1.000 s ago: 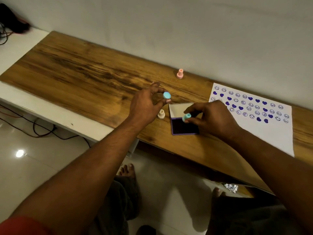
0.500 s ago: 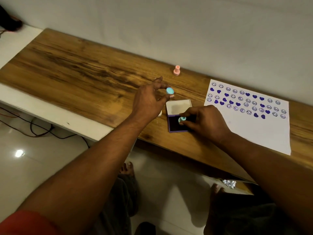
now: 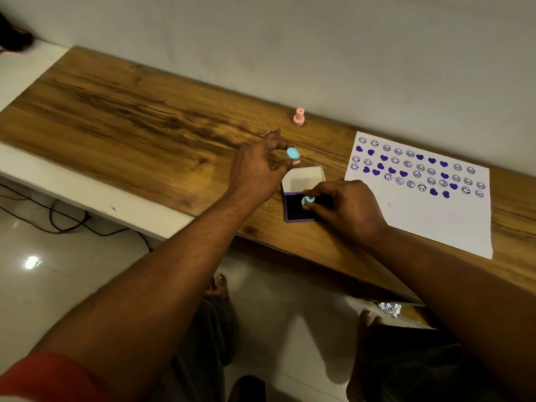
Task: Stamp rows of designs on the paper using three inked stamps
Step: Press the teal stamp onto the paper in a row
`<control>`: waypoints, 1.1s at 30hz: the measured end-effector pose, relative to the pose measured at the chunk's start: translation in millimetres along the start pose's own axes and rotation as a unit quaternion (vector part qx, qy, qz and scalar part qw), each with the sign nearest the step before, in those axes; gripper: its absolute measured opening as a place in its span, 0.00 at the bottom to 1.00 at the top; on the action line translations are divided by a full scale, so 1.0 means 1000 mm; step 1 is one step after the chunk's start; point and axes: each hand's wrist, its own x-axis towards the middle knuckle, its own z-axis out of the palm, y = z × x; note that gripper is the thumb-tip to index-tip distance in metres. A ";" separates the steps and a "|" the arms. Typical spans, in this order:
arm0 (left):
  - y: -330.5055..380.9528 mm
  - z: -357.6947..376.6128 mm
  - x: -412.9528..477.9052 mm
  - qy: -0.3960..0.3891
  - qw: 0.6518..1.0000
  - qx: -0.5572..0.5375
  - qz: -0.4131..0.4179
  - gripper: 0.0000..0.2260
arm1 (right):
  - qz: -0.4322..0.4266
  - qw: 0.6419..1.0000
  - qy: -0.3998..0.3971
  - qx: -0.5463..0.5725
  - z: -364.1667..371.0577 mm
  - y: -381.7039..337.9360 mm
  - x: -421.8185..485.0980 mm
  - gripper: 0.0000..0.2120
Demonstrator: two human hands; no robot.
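Note:
My right hand (image 3: 345,208) pinches a small teal stamp (image 3: 307,201) and presses it down on the dark pad of the open purple ink pad (image 3: 298,210). Its white lid stands open behind. My left hand (image 3: 256,172) hovers just left of the pad and holds a light blue cap (image 3: 293,153) between thumb and forefinger. The white paper (image 3: 420,210) lies to the right, with rows of smiley faces and purple hearts across its upper part. A pink stamp (image 3: 298,116) stands upright near the wall. The cream stamp seen earlier is hidden behind my left hand.
The wooden tabletop (image 3: 130,126) runs along a pale wall, with a white ledge (image 3: 87,195) at its near left edge. Cables (image 3: 58,216) lie on the tiled floor below. A dark object (image 3: 14,39) sits at the far left corner.
My right hand has lowered the teal stamp onto the ink pad. My left hand with the cap has shifted right, covering the cream stamp.

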 end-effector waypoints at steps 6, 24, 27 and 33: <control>0.006 0.004 0.001 -0.014 1.000 0.007 0.011 0.15 | 0.015 1.000 -0.013 -0.008 -0.003 -0.001 0.003 0.17; 0.081 0.064 -0.016 -0.122 0.988 0.023 0.096 0.16 | 0.295 0.874 0.241 0.302 -0.142 0.112 -0.057 0.14; 0.101 0.087 -0.029 -0.162 0.978 0.046 0.127 0.17 | 0.309 0.890 0.243 0.233 -0.147 0.133 -0.084 0.14; 0.114 0.126 -0.050 -0.251 0.952 0.100 0.142 0.17 | 0.281 0.927 0.223 0.111 -0.144 0.164 -0.105 0.12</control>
